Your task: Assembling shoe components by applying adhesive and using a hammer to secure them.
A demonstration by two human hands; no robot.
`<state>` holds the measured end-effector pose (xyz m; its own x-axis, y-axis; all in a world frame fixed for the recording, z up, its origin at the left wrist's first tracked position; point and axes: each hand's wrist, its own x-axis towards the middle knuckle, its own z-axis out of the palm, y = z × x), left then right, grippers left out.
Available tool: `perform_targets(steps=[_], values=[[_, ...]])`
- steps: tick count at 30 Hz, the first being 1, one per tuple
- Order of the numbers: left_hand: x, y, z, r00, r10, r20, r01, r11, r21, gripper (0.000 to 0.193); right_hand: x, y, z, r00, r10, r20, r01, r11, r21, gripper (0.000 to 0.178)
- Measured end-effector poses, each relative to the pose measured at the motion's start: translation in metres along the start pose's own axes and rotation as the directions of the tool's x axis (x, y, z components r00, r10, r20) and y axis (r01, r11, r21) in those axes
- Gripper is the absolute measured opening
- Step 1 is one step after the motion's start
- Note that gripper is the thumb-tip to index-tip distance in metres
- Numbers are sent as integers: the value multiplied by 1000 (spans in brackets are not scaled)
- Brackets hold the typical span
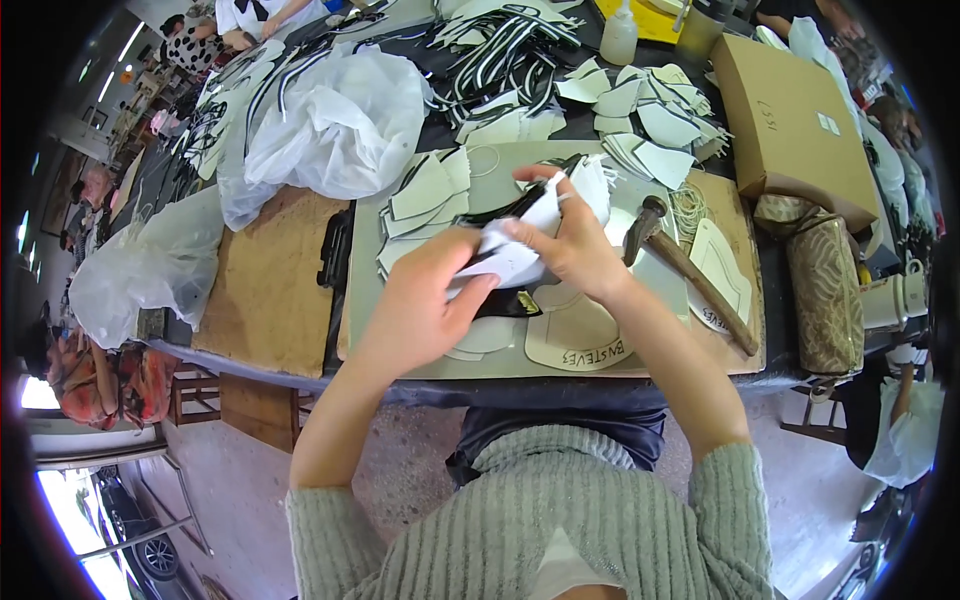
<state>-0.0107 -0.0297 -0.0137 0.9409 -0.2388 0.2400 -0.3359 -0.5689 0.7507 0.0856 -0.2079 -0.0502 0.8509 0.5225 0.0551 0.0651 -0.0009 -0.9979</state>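
Observation:
Over the work board, my left hand [425, 300] and my right hand [577, 240] both grip a bundle of white and black cut pieces [520, 250], thin and flexible like shoe upper parts. My left fingers and thumb pinch its near left end. The right hand holds the far right side, thumb across the top. Below the bundle lie a black piece with a yellow mark [515, 303] and a cream template [570, 340] with writing on it. Stacked white pieces [430, 190] sit just left of the bundle. A wooden-handled hammer [700, 280] rests right of my right hand.
A pale board [375, 330] covers the table in front of me. Behind it are more white pieces [655, 110], black-and-white strips [510, 50] and a white plastic bag [345, 120]. A cardboard box [795, 120] and a patterned pouch [825, 290] stand at the right. Other people are across the table.

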Motion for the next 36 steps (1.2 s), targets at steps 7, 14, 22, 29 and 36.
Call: perform_targets(steps=[7,14,22,29,36], values=[[7,-12,18,986,-3,-167,38,977,209,57,-6,2,5,964,-136,227,133,991,28,107],[14,-23,24,985,175,11,-169,937,305,106,-5,-1,10,958,-151,245,144,989,44,111],[4,-27,8,988,151,-30,-144,976,164,90,-3,-1,15,985,-161,67,155,984,90,87],[-5,-9,-14,989,2,146,-44,958,284,58,1,-43,-28,901,-59,-430,260,865,428,63],[0,-28,3,953,293,77,-294,834,467,17,-12,-23,-18,916,51,-398,143,886,441,65]])
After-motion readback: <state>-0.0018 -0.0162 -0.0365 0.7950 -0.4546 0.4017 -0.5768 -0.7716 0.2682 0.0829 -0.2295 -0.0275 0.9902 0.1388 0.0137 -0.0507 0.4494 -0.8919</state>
